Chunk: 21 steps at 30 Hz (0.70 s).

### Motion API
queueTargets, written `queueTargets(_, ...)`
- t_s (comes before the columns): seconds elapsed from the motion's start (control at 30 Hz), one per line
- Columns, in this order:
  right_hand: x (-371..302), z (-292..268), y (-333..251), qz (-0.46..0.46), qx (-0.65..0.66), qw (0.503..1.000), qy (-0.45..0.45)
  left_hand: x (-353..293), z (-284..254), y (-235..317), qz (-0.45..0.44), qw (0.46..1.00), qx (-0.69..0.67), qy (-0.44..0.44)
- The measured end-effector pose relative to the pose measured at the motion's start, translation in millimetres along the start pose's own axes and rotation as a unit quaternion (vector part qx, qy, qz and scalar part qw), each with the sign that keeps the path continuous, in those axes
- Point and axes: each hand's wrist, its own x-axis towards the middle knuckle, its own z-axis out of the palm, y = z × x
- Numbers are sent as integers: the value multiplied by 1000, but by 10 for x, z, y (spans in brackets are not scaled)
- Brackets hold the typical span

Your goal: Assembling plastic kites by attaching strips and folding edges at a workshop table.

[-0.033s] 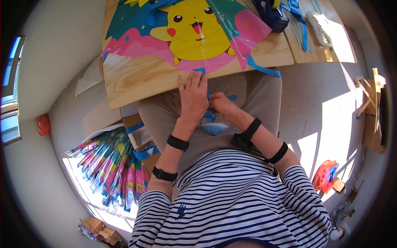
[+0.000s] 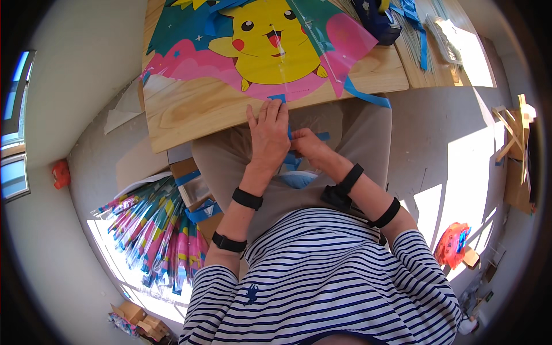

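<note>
A shiny plastic sheet (image 2: 276, 69), printed with a yellow cartoon figure on pink and teal, lies at the table's near edge. My left hand (image 2: 269, 131) rests with its fingers stretched out over the sheet's bottom edge, the fingertips on a small piece of blue strip (image 2: 277, 98). Just below and to the right, my right hand (image 2: 311, 146) is closed in a pinch by the left palm, gripping a blue strip (image 2: 289, 131) that runs down between the hands. Its lower part is partly hidden by my fingers. Another blue strip (image 2: 368, 99) hangs off the sheet's right corner.
A dark blue tape dispenser (image 2: 376, 22) stands on the wooden table (image 2: 190, 109). Thin rods (image 2: 422, 52) and a clear tray (image 2: 444, 39) lie on the surface at right. Beside my left leg are folded printed sheets (image 2: 155, 230) and an open cardboard box (image 2: 195, 190).
</note>
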Motion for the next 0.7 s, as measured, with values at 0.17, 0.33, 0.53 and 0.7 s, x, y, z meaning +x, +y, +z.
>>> queueTargets(0.17, -11, -41, 14, -13, -30, 999, 1, 26, -4, 20, 0, 1000, 3, -15)
queueTargets(0.33, -386, -225, -376, -213, -382, 884, 162, -12, -31, 6, -12, 998, 38, -44)
queueTargets(0.53, -414, -1544, -1627, -305, -154, 850, 402, 19, -30, 50, -14, 997, 51, -52)
queueTargets(0.7, -265, -2273, -2323, -278, -63, 839, 463, 39, -41, 55, -13, 997, 52, -62)
